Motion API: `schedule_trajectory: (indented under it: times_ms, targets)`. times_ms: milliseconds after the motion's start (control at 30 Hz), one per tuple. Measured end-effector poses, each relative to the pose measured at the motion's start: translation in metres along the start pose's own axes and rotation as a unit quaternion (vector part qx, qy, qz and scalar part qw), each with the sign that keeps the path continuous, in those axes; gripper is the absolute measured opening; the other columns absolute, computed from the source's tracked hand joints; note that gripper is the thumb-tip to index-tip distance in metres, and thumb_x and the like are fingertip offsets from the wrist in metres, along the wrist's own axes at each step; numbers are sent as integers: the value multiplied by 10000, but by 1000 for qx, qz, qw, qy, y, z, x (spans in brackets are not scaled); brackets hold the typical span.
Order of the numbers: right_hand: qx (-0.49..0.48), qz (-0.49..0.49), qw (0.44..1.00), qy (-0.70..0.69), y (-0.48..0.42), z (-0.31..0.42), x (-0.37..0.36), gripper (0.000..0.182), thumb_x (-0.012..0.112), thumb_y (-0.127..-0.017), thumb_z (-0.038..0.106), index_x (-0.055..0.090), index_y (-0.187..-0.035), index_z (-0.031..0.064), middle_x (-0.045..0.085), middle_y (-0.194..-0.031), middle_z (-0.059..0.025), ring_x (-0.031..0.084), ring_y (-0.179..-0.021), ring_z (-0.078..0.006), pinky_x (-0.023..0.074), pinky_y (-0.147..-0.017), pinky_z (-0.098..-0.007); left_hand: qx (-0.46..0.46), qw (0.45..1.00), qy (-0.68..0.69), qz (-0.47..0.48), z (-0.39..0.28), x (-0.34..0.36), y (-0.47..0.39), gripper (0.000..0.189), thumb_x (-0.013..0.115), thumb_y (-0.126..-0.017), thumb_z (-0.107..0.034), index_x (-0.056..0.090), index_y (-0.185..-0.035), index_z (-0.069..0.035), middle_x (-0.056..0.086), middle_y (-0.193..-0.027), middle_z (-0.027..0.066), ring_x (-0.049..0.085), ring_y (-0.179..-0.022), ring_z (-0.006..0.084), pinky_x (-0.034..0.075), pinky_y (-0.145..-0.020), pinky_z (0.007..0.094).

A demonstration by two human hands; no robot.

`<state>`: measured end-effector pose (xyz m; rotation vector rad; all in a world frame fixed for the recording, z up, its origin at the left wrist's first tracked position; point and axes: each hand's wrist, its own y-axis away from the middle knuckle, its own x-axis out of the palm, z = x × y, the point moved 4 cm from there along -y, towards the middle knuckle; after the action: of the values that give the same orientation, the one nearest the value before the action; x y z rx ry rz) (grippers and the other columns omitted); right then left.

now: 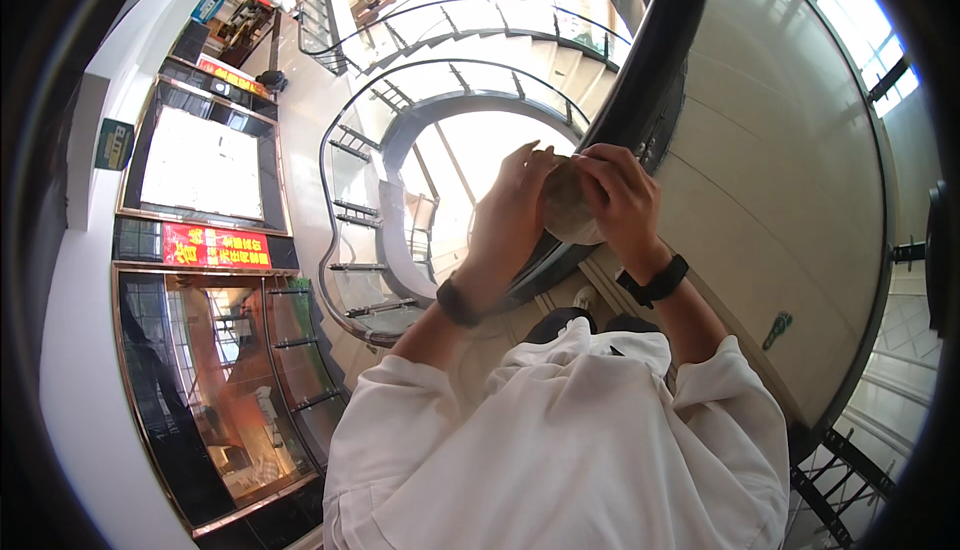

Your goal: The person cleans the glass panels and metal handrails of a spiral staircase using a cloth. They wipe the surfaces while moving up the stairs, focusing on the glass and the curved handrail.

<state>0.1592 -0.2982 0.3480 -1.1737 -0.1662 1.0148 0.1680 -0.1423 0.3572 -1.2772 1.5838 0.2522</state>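
Observation:
A pale grey, rounded piece of thin material (568,208) hangs between my hands; whether it is cloth or a plastic bag I cannot tell. My left hand (514,201) pinches its upper left edge with raised fingers. Thumb and fingers of my right hand (621,193) grip its upper right side. Both hands are held up in front of my chest, over the dark handrail (652,62) of a curved staircase. Each wrist wears a black band, a left one (455,301) and a right one (664,281).
A curved glass balustrade (349,235) and pale stair steps (574,66) wind around an open well. The beige landing (780,175) to my right bears a green footprint mark (778,330). At left, a red banner (216,246) with writing hangs on a dark-framed wall.

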Motion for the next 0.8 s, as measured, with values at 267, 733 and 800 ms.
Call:
schedule_trajectory:
  times_ms: [267, 733, 800]
  targets:
    - [10, -4, 999, -50, 12, -1, -9, 243, 710, -729, 13, 678, -963, 67, 641, -903, -66, 640, -784, -240, 536, -661, -332, -6, 986, 79, 145, -12, 27, -1, 872, 713, -826, -221, 191, -1458, 76, 459, -1310, 265, 520, -1161, 418, 485, -916, 439]
    - [377, -39, 857, -350, 65, -14, -12, 288, 590, -943, 100, 515, -1206, 9, 594, -1156, -129, 588, -1025, -149, 485, -763, -262, -90, 960, 221, 149, -24, 48, -85, 674, 684, -855, -329, 338, -1260, 84, 590, -1099, 315, 624, -983, 469, 525, -826, 462]
    - [399, -87, 847, -340, 46, -26, -6, 296, 564, -970, 142, 493, -1221, 2, 594, -1145, -133, 584, -1039, -138, 485, -769, -257, -52, 971, 194, 127, -19, 59, -105, 669, 685, -854, -343, 348, -1240, 87, 591, -1093, 319, 627, -978, 467, 528, -824, 467]
